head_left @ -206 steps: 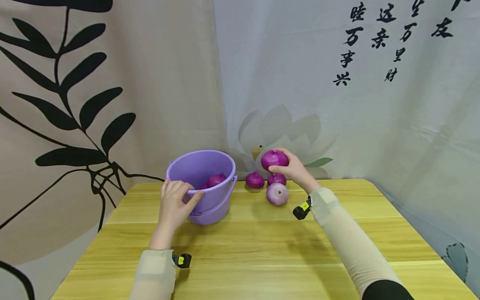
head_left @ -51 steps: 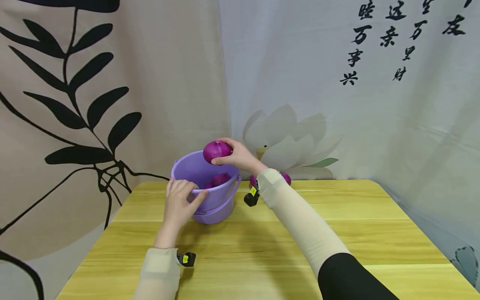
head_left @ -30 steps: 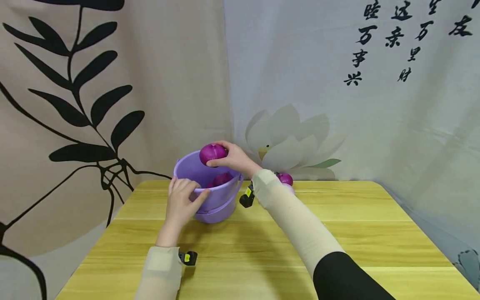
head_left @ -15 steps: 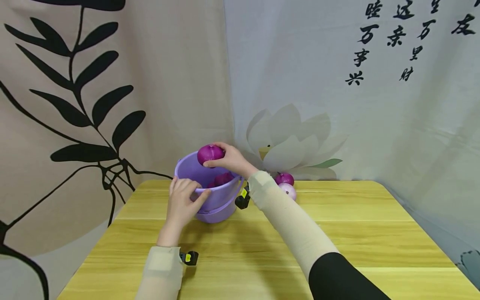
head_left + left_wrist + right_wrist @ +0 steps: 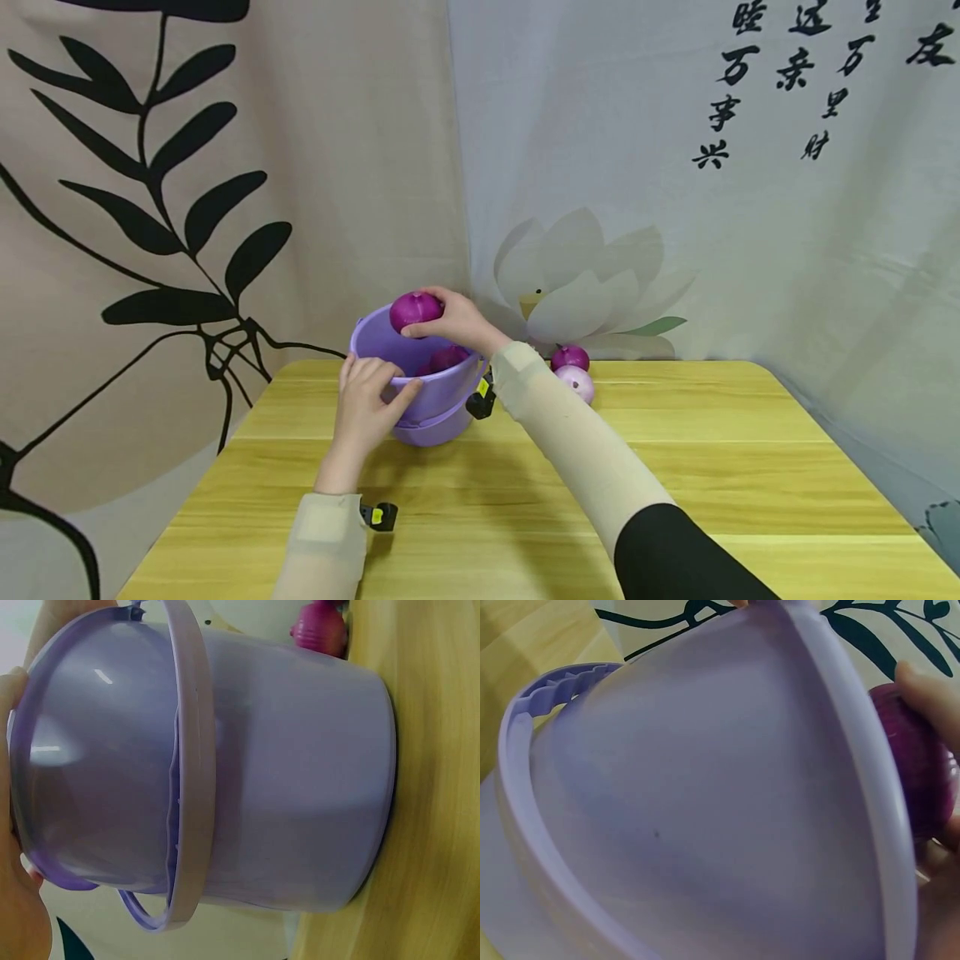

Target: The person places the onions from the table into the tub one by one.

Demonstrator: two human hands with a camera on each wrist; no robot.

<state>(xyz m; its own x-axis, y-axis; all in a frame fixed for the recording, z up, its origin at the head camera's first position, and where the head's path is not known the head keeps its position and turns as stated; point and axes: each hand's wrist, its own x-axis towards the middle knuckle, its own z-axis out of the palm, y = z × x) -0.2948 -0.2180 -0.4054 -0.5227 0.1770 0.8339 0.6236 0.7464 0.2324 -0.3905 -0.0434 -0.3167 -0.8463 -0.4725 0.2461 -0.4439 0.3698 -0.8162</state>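
Note:
A purple bucket (image 5: 438,402) stands on the table with red onions (image 5: 447,358) inside it. My left hand (image 5: 367,400) grips the near left part of its rim, thumb outside and fingers over the edge. Above the bucket's mouth, my right hand (image 5: 465,323) holds a red onion (image 5: 415,312) between thumb and fingers. In the right wrist view that onion (image 5: 919,765) shows just past the bucket's rim. The bucket's handle (image 5: 196,765) hangs down its side in the left wrist view.
Right of the bucket, near the table's back edge, sit a red onion (image 5: 570,357) and a paler onion (image 5: 576,384). My right forearm may hide more behind it. A printed cloth (image 5: 360,167) hangs behind the wooden table (image 5: 675,467).
My right hand took an onion from the group on the right and brought it left over the bucket. Lately it has crept slightly left and down. My left hand stays on the rim.

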